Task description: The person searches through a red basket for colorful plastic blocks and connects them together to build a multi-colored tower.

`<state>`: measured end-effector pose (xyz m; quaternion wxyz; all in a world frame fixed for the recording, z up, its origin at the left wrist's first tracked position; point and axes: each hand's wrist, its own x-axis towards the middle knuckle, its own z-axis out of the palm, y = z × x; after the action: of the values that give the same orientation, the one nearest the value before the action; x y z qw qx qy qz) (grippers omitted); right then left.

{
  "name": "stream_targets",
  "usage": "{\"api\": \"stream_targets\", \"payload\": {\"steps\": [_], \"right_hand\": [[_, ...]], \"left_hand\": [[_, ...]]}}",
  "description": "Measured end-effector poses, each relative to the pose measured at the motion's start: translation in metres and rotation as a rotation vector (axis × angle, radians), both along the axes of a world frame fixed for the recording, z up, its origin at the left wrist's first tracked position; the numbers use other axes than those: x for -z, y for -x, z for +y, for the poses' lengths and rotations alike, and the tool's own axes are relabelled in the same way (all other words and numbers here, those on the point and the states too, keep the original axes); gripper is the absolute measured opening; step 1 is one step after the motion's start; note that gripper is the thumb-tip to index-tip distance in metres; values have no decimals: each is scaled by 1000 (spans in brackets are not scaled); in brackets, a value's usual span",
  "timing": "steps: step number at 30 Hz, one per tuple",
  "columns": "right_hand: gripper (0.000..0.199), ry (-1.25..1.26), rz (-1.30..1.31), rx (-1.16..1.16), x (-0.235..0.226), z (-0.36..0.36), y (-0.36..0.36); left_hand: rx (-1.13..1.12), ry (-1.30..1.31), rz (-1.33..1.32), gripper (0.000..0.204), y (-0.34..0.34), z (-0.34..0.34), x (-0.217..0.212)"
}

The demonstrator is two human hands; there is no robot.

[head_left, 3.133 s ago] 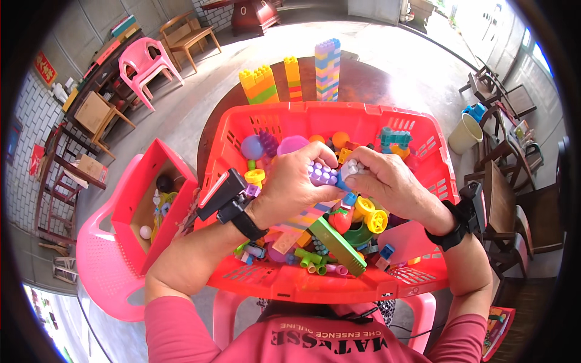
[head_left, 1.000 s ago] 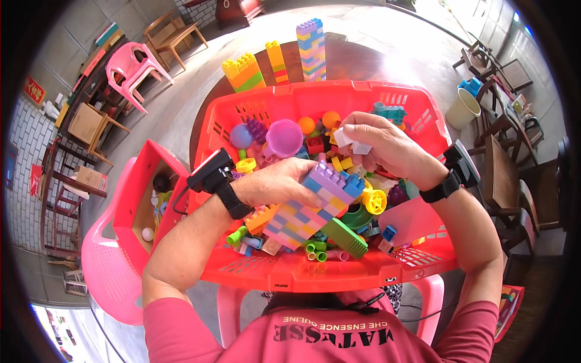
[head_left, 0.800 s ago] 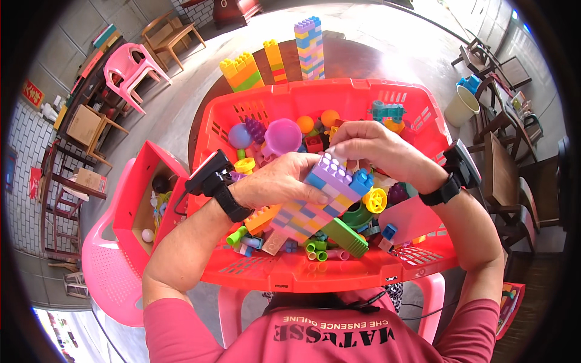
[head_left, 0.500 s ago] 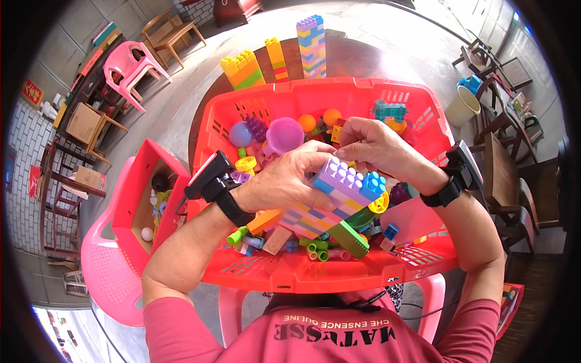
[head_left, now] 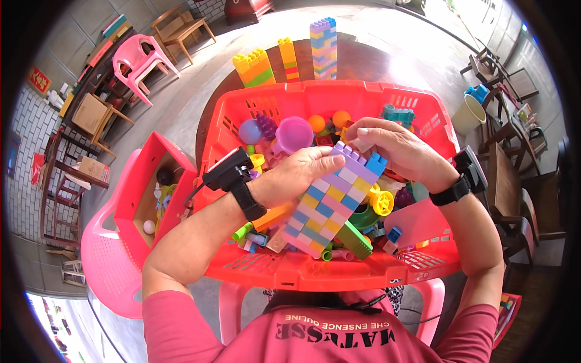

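My left hand (head_left: 293, 176) grips a tall tower of toy building blocks (head_left: 330, 206) in pastel purple, blue, pink and yellow. Its thumb lies along the upper end; the tower tilts over the near side of a red plastic basket (head_left: 290, 278). Close behind the studded top, my right hand (head_left: 402, 151) is curled with its fingers drawn together. Whatever sits in those fingertips is hard to see. Under the tower, a long green block (head_left: 354, 241) and a yellow wheel-like piece (head_left: 381, 201) lie among the toys. A pink-purple cup (head_left: 294, 134) rests farther back.
Beyond the basket, a round brown table (head_left: 224, 91) carries a taller pastel block tower (head_left: 324, 51) and two yellow-topped block stacks (head_left: 254, 69). At left, a red box (head_left: 136, 212) of small toys stands on a pink plastic chair (head_left: 100, 266). Wooden chairs line the right side.
The block tower has turned so its broad patterned side faces up toward me. My left thumb now lies near its top, and my right hand has shifted slightly right. The view has shifted a little.
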<state>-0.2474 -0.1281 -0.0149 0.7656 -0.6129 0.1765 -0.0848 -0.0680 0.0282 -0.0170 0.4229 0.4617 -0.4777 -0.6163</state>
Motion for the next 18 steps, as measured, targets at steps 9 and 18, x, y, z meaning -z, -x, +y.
{"api": "stream_targets", "payload": {"steps": [9, 18], "right_hand": [[21, 253, -27, 95, -25, 2, 8], [24, 414, -32, 48, -28, 2, 9]], "left_hand": [[-53, -35, 55, 48, -1, -2, 4], [-151, 213, -229, 47, -2, -6, 13]]}}
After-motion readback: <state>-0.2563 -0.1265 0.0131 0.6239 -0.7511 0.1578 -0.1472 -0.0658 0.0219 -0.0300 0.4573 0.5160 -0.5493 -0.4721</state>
